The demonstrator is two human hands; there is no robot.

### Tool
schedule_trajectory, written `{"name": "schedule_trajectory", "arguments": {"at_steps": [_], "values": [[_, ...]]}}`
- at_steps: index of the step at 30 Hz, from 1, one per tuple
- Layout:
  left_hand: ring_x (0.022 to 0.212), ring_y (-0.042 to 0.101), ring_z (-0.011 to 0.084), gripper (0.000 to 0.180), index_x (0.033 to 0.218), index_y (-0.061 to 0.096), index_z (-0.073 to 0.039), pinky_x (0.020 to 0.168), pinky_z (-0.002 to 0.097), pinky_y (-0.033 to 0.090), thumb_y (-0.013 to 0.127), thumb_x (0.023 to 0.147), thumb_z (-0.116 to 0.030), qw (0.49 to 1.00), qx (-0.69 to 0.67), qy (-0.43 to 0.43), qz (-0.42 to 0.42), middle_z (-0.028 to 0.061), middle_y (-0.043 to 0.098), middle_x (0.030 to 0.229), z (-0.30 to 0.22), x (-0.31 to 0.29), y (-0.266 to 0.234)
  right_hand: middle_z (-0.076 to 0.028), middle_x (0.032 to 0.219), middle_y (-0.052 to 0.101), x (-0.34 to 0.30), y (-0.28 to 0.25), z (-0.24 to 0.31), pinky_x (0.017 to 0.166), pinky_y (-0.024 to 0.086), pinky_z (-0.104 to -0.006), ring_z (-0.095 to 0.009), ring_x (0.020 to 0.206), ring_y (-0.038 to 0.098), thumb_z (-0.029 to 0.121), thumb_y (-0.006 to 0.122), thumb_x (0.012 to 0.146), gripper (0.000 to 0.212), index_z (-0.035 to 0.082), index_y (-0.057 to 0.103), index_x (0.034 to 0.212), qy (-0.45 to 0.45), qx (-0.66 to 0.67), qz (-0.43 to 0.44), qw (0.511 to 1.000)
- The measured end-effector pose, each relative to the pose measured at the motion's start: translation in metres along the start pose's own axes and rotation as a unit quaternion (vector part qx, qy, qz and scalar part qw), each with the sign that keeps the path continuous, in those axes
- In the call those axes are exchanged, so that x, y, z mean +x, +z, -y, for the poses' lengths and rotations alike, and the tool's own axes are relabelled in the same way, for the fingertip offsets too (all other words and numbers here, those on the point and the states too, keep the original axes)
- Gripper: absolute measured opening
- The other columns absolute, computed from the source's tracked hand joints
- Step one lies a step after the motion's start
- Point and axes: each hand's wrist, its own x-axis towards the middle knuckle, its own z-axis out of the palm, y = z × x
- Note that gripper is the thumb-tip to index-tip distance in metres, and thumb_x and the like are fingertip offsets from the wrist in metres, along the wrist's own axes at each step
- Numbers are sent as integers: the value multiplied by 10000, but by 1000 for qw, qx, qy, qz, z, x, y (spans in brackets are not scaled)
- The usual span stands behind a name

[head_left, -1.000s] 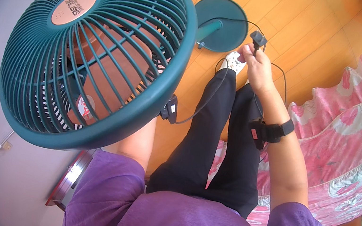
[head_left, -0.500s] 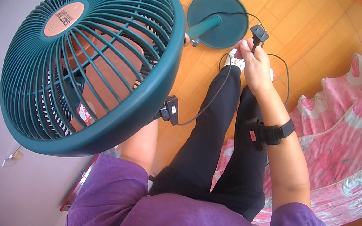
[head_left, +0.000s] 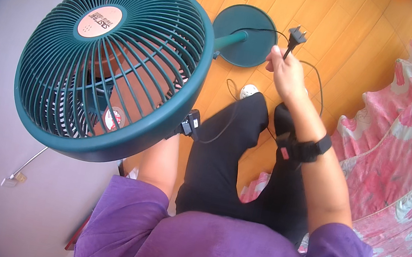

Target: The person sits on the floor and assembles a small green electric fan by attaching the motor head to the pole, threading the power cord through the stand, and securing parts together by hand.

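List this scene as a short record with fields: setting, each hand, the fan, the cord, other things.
setting: wooden floor, person in a purple top, seen from above
right hand: right hand grips the black cord just below the plug, prongs pointing up
left hand: hidden behind the fan head; forearm runs up to its rim
fan: teal fan head tilted, grille facing the camera; round teal base on the floor
wrist: black band on the right wrist
other: pink floral cloth at right

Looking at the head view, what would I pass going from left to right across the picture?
Teal fan head → round teal base → right hand holding the black plug → black wristband → pink flowered bedcover.
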Motion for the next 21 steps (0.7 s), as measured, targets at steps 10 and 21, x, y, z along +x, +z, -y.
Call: {"name": "schedule_trajectory", "arguments": {"at_steps": [10, 21], "values": [[951, 555, 274, 501, 1128, 498, 18, 857, 411, 477, 515, 629, 61, 995, -38, 94, -22, 149, 563, 1019, 43, 26, -15, -71, 708, 576, 45, 67, -34, 640, 427, -306, -150, 684, 522, 221, 522, 883, 228, 1, 553, 834, -159, -30, 94, 982], [992, 545, 296, 413, 1045, 522, 12, 941, 431, 408, 535, 633, 51, 967, -35, 251, 8, 148, 576, 996, 46, 39, -57, -93, 666, 515, 59, 122, -42, 578, 441, -311, -179, 604, 510, 220, 706, 767, 360, -10, 445, 861, -305, 12, 181, 935]]}}
